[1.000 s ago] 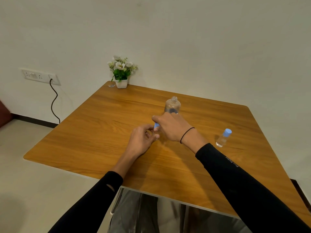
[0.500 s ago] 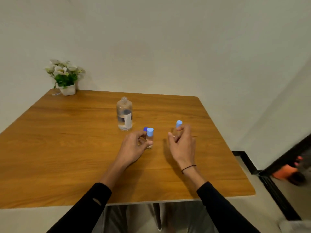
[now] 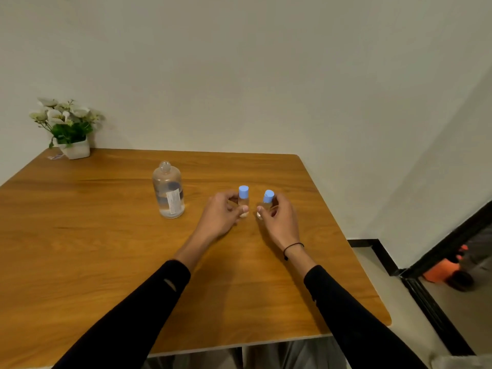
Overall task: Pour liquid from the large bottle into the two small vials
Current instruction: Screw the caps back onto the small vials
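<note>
Head view: both vials gripped side by side at table centre, caps on, pouring not begun.

Left hand pinches left vial, upright; right hand pinches right vial, tilted slightly toward 1 o'clock. Vials stand near each other, not touching. Bottle stands free at 9 o'clock of them on the table, part full, stopper on. Step judged: setting vials in place. Next calls for uncapping both blue caps, then unstoppering the bottle.

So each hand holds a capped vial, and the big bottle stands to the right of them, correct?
Not quite. The head view shows the left hand and right hand each holding a capped vial, but the bottle stands to their left.
</note>
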{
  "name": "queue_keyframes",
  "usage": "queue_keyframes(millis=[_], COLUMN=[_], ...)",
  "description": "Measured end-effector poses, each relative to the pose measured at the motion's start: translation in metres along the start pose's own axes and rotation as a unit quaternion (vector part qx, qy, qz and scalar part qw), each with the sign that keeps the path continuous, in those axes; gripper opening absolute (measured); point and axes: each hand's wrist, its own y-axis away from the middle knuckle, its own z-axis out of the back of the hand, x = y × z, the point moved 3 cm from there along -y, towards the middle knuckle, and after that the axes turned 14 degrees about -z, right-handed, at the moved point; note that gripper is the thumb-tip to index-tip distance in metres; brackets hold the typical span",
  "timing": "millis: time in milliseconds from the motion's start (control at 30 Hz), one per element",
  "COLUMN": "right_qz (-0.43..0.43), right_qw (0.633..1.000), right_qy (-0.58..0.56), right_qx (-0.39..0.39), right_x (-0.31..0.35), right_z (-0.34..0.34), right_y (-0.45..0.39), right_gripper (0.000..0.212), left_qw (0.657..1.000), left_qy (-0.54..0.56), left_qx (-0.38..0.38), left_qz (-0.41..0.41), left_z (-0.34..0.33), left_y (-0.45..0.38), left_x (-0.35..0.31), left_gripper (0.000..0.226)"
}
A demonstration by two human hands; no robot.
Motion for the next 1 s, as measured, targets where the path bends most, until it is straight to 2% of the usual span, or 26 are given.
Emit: queue_keyframes(millis=[100,233,300,533,767,1000], right_qz=[-0.006,-0.005,-0.009,-0.055,-0.042,-0.053], right_qw=[1.0,0.999,0.999,0.995,0.995,0.993], right_qy=[-0.002,-0.002,-0.006,0.026,0.02,0.027], right_qx=[-0.022,-0.048,-0.05,-0.075,-0.092,-0.101], right_x=[0.0,0.009,0.015,0.006,-0.009,-0.017], right_z=[0.012,0.02,0.015,-0.034,-0.057,-0.064], right_y=[-0.036,-0.105,-0.145,-0.268,-0.316,-0.312], right_gripper=[0.022,0.021,0.02,0.018,0.021,0.039], left_qw=[1.0,0.997,0.997,0.993,0.987,0.979], left_qy=[-0.013,-0.046,-0.036,-0.069,-0.091,-0.125], left_qx=[-0.009,-0.023,-0.04,-0.099,-0.134,-0.158], left_qz=[-0.026,-0.066,-0.054,-0.013,-0.014,0.019], left_z=[-0.01,-0.025,-0.034,-0.067,-0.087,-0.098], left_y=[-0.045,-0.117,-0.154,-0.254,-0.295,-0.29], left_x=[-0.005,-0.004,0.004,0.061,0.093,0.1], left_gripper=[0.018,0.027,0.032,0.028,0.041,0.05])
